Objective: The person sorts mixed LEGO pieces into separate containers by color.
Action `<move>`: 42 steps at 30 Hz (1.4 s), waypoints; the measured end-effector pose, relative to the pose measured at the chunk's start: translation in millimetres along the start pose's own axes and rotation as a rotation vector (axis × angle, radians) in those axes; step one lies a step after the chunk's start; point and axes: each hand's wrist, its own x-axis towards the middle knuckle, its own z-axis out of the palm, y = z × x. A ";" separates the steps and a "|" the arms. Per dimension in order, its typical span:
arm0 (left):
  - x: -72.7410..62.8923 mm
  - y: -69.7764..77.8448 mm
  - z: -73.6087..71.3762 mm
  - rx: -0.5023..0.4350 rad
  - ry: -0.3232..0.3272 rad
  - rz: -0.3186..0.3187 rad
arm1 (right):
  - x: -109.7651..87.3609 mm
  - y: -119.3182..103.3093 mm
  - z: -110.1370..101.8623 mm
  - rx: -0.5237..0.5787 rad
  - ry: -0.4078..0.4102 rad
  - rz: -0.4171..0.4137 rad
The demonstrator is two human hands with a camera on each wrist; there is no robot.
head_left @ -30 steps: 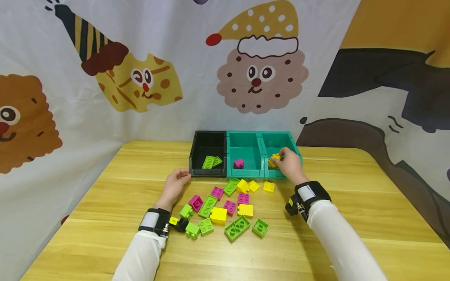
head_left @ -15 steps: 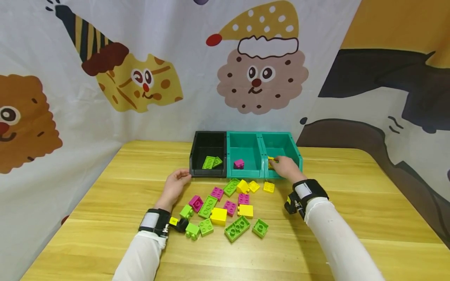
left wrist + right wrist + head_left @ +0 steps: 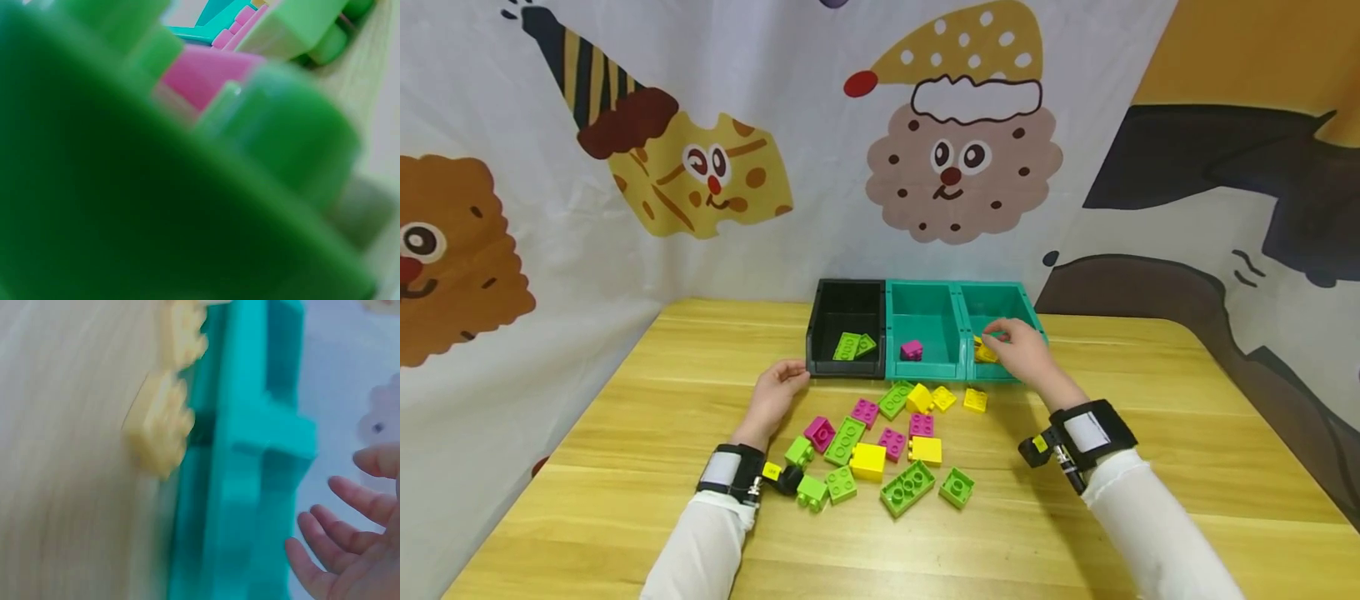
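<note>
In the head view my right hand [image 3: 1024,350] hovers over the right teal bin [image 3: 1000,300], above the yellow bricks [image 3: 984,352] at its front. Its fingers are spread and hold nothing in the right wrist view. My left hand [image 3: 773,398] rests on the table, fingertips at the front left corner of the black bin [image 3: 846,298]. Green bricks [image 3: 847,347] lie in the black bin and a magenta brick [image 3: 912,350] in the middle teal bin [image 3: 923,304]. The left wrist view is filled by a blurred green brick [image 3: 125,187]; that hand is not visible there.
Loose green, magenta and yellow bricks lie on the wooden table [image 3: 880,558] before the bins, including a large yellow brick [image 3: 868,462] and a long green brick [image 3: 907,489]. A printed curtain [image 3: 820,167] hangs right behind the bins.
My right hand reached lower to the yellow bricks inside the right teal bin, then lifted away with its fingers apart. The left hand stays in place; the loose bricks on the table look unmoved.
</note>
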 end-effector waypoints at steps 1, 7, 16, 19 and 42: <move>-0.2 -0.2 -0.1 0.002 -0.003 0.003 | -4.8 -3.4 -0.7 0.010 -0.009 -0.012; 0.6 -1.1 -0.3 -0.003 -0.005 0.001 | -34.5 -19.9 1.1 0.075 -0.045 -0.056; 0.9 2.0 0.4 -0.007 -0.005 -0.006 | -69.7 -26.0 5.8 0.142 -0.105 -0.070; 0.9 3.7 0.9 -0.014 -0.002 -0.004 | -76.6 -27.9 7.1 0.136 -0.136 -0.085; 1.7 -1.3 -0.6 -0.001 -0.012 0.007 | -113.2 -54.4 41.2 -0.141 -0.543 -0.125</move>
